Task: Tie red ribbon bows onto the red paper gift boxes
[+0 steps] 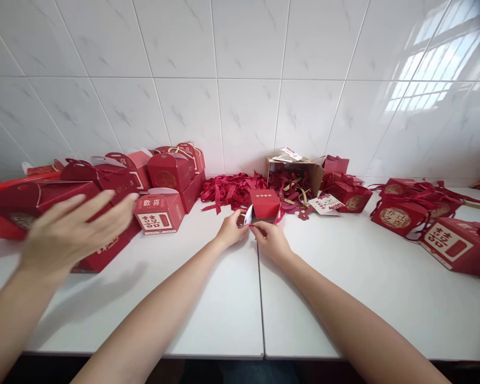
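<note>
A small red gift box [265, 204] stands near the middle of the white table, its lid flap raised and a white inner flap showing on the left. My left hand [232, 229] is closed on the left side of this box, thumb and fingers at the white flap. From the front right, my right hand [274, 241] pinches at the box's near edge, close to my left fingertips. Whether a ribbon is also between those fingers is too small to tell. Directly behind the box lies a heap of red ribbons [234, 189].
Another person's hand [72, 229], blurred, reaches over red boxes [116, 181] on the left. A small pink-red box [159, 212] stands beside them. An open carton [315, 176] holds ribbons, with a white tag [326, 204] nearby. Ribbon-tied boxes [400, 216] sit right. Tiled wall behind.
</note>
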`<state>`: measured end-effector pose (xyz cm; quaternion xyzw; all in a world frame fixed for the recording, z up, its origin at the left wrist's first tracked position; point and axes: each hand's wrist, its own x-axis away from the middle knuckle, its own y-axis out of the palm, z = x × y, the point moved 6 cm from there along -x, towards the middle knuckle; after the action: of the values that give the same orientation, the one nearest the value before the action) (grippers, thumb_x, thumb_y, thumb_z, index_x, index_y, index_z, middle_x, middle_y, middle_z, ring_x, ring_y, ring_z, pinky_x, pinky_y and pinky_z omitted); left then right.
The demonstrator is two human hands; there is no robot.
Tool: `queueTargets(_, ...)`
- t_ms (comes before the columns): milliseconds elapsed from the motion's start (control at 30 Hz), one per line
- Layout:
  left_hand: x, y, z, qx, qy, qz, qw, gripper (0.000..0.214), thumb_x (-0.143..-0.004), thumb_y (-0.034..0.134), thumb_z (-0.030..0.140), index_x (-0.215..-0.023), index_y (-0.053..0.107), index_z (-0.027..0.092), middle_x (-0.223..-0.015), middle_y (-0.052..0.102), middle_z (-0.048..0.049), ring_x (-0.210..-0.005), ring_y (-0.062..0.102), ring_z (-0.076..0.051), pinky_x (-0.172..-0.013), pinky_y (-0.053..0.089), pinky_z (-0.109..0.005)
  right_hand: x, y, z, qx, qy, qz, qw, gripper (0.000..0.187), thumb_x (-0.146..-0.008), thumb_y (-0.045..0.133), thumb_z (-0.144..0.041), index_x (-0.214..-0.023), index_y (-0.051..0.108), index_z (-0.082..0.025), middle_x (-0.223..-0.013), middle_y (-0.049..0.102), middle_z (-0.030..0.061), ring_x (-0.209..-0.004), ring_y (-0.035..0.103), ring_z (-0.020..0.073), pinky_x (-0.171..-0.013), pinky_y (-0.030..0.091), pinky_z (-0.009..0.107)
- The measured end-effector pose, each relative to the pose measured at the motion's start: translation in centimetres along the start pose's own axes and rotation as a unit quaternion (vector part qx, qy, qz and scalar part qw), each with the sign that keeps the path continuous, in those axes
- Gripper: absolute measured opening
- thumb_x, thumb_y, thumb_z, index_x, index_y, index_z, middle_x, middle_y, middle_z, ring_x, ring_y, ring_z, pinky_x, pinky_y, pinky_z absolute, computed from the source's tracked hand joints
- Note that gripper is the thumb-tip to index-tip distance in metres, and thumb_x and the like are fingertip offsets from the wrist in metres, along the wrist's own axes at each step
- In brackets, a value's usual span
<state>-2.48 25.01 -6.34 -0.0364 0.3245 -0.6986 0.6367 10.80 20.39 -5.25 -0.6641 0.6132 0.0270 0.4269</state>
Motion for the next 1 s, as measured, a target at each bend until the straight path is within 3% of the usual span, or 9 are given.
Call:
queueTargets(133, 0.2, 0.6, 0.3, 0.012, 0.024, -0.022, 0.999, 0.019, -0.077, 0.062, 0.021, -0.095, 0.058, 0.015, -0.091, 0.067, -0.0045, -0.076, 0.063, -0.015, -0.069, 0.052, -0.028, -0.3, -0.7, 2.1, 0.017, 0.071, 0.029, 0.997, 0.024, -0.087, 0.048, -0.030, -0.082, 0.068, -0.018, -0.071, 0.069, 0.0040, -0.062, 0.061, 0.0174, -0.061, 0.044, 0.026)
queueTargets(433, 1.1, 1.3, 2.5, 0.003, 0.051, -0.062, 0.997, 0.023, -0.067, 0.061, 0.018, -0.089, 0.055, 0.018, -0.088, 0.067, -0.0033, -0.065, 0.060, -0.012, -0.060, 0.048, -0.024, 0.0, -0.4, 2.2, 0.068, 0.127, 0.023, 0.989, 0.016, -0.078, 0.052, -0.023, -0.066, 0.061, -0.018, -0.062, 0.063, 0.0030, -0.056, 0.054, 0.0155, -0.055, 0.037, 0.025)
queueTargets(700, 1.0, 1.3, 2.6, 0.010, 0.061, -0.067, 0.996, 0.031, -0.058, 0.053, 0.004, -0.085, 0.049, 0.018, -0.085, 0.063, -0.0023, -0.073, 0.060, -0.013, -0.062, 0.048, -0.022, 0.0, -0.5, 1.8, 0.107, 0.132, 0.001, 0.985, 0.013, -0.077, 0.051, -0.019, -0.064, 0.056, -0.019, -0.061, 0.060, 0.0007, -0.056, 0.049, 0.0134, -0.053, 0.032, 0.023)
queueTargets(900, 0.9, 1.2, 2.4, -0.003, 0.067, -0.053, 0.996, 0.023, -0.064, 0.045, 0.007, -0.083, 0.049, 0.019, -0.078, 0.060, -0.0005, -0.070, 0.059, -0.013, -0.055, 0.045, -0.021, 0.1, -0.5, 1.4, 0.137, 0.118, -0.023, 0.983, 0.017, -0.081, 0.046, -0.020, -0.066, 0.054, -0.020, -0.067, 0.060, 0.0025, -0.061, 0.050, 0.0144, -0.054, 0.029, 0.024)
queueTargets(1000, 1.0, 0.9, 2.8, -0.024, 0.084, -0.039, 0.995, 0.024, -0.065, 0.044, 0.009, -0.086, 0.050, 0.020, -0.082, 0.059, -0.0005, -0.074, 0.058, -0.014, -0.058, 0.045, -0.023, 0.1, -0.5, 1.1, 0.145, 0.101, -0.035, 0.984, 0.018, -0.085, 0.042, -0.020, -0.074, 0.056, -0.020, -0.073, 0.062, 0.0037, -0.068, 0.053, 0.0159, -0.056, 0.029, 0.024)
